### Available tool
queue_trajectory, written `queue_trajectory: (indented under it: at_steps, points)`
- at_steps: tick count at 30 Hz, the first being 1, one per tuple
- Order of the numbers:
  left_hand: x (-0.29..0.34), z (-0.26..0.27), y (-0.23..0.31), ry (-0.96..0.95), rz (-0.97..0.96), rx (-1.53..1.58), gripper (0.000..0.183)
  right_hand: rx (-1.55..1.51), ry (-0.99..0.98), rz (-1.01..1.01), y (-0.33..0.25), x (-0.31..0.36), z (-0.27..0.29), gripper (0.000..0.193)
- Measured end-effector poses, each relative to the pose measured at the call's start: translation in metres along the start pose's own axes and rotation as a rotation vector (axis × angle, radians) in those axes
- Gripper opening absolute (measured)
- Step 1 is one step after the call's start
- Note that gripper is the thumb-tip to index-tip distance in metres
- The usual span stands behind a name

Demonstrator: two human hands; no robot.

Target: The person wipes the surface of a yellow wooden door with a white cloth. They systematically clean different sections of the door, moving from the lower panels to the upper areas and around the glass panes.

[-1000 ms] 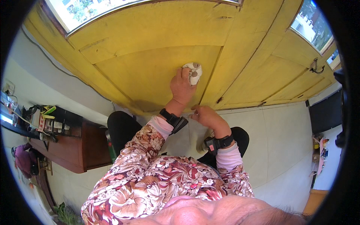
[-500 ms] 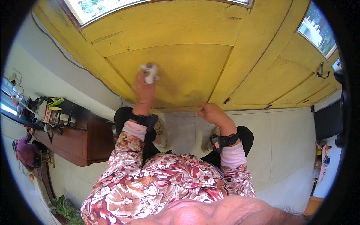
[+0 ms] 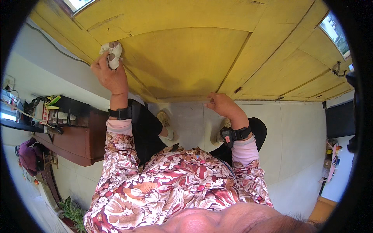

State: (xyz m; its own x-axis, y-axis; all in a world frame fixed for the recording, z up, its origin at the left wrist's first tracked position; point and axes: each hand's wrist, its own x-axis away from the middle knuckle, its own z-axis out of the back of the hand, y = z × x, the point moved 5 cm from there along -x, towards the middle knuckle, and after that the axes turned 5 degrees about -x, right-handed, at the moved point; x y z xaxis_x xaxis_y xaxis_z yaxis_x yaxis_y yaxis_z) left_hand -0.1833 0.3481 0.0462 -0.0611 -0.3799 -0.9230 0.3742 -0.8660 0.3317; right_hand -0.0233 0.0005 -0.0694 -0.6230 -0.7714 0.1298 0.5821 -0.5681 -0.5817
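A crumpled white cloth with brown dots point(image 3: 112, 52) is gripped in my left hand point(image 3: 110, 75). I have it against the yellow wooden door point(image 3: 182, 58), by the upper left corner of the lower panel. Down near the door's bottom edge is my right hand point(image 3: 225, 105), loosely curled. Its index finger and thumb stand a little apart, and I see nothing between them. Whether its fingertips touch the door I cannot tell.
A dark metal hook latch point(image 3: 339, 70) sits on the door's right side. To my left stands a reddish-brown wooden cabinet point(image 3: 74, 143) with cluttered items on top. A cable point(image 3: 50, 42) runs along the white wall. Pale tiles point(image 3: 272, 136) cover the floor.
My left hand has moved left and up the door with the cloth, from inside the panel to its corner. My right hand stays near the door's bottom edge. The view has shifted slightly.
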Motion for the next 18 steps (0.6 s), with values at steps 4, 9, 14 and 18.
queue_trajectory:
  at_steps: [4, 9, 14, 18]
  points:
    - [0.007, -0.009, -0.009, -0.039, 0.008, 0.002, 0.048, -0.001, -0.007, -0.009, -0.004, 0.003, 0.001, 0.043]
    - [0.047, -0.024, -0.027, -0.052, 0.101, 0.095, 0.044, 0.002, -0.009, 0.003, -0.005, 0.005, -0.002, 0.045]
    - [0.125, -0.051, -0.046, -0.181, 0.457, 0.105, 0.039, 0.020, -0.018, 0.023, -0.008, 0.005, -0.003, 0.045]
    - [0.209, -0.079, -0.065, -0.277, 0.743, 0.199, 0.037, -0.012, -0.069, -0.034, -0.010, 0.006, -0.002, 0.044]
